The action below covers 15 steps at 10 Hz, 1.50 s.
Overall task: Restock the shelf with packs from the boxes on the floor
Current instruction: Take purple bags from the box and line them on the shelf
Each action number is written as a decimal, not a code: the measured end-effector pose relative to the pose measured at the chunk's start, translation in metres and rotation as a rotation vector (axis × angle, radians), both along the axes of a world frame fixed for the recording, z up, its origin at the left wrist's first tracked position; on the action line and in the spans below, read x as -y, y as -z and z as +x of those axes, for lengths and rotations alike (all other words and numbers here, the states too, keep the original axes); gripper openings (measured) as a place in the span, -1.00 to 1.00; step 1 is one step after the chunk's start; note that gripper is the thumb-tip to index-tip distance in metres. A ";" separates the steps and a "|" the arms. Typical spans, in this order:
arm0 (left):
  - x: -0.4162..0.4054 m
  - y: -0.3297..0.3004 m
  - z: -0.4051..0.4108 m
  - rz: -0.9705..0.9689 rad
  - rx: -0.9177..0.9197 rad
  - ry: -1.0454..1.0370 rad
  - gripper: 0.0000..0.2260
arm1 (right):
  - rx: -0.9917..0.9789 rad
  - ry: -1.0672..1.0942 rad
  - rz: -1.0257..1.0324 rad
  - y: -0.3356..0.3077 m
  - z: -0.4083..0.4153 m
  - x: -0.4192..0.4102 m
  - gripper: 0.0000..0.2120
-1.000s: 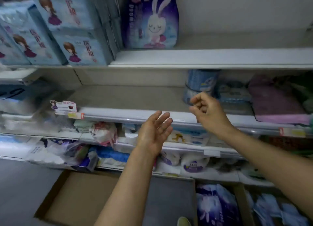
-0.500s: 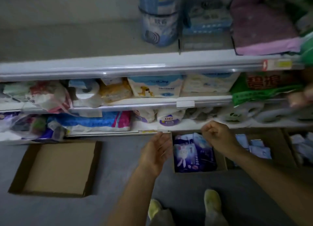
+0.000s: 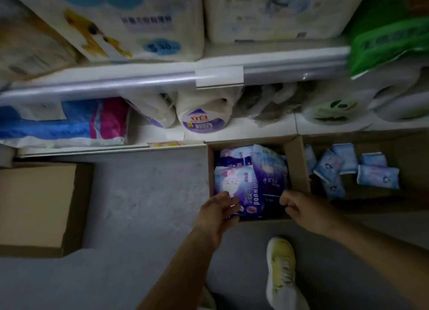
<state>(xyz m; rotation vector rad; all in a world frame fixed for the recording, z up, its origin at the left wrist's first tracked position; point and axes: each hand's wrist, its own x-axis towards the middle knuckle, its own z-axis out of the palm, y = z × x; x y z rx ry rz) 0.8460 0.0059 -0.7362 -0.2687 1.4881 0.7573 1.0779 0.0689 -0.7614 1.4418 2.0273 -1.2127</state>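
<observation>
now the left hand [image 3: 219, 213] with loose fingers touches the purple pack [image 3: 234, 189]; the right hand [image 3: 299, 208], curled and empty, is near. the slippery pack could slide out.

Both hands reach into the middle box [image 3: 299, 161] on the floor [image 3: 144, 193], the left hand [image 3: 219, 213] at its near left corner on a pack [image 3: 234, 186], the right hand [image 3: 301, 211] at its near right corner. More packs lie beyond the fingers, filling the box. Right of the right hand stands another box [image 3: 413, 156] holding small packs [image 3: 377, 176]. Well left of the left hand sits a third box [image 3: 34, 205]. Beyond the hands runs the bottom shelf [image 3: 204, 130], with rolls [image 3: 202, 114] on it. A shoe [image 3: 281, 270] stands nearer than the hands, between the forearms.
</observation>
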 end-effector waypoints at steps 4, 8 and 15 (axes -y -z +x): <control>-0.064 0.180 0.017 0.246 -0.460 0.826 -0.47 | 0.330 -0.839 0.426 0.131 -0.050 -0.076 -0.37; -0.095 0.265 0.020 0.399 -0.939 1.988 0.19 | 0.451 -1.239 0.672 0.206 -0.038 -0.105 -0.60; -0.069 0.104 -0.014 0.342 -1.088 1.647 -0.52 | -0.080 -0.899 0.689 0.052 0.026 -0.122 -0.66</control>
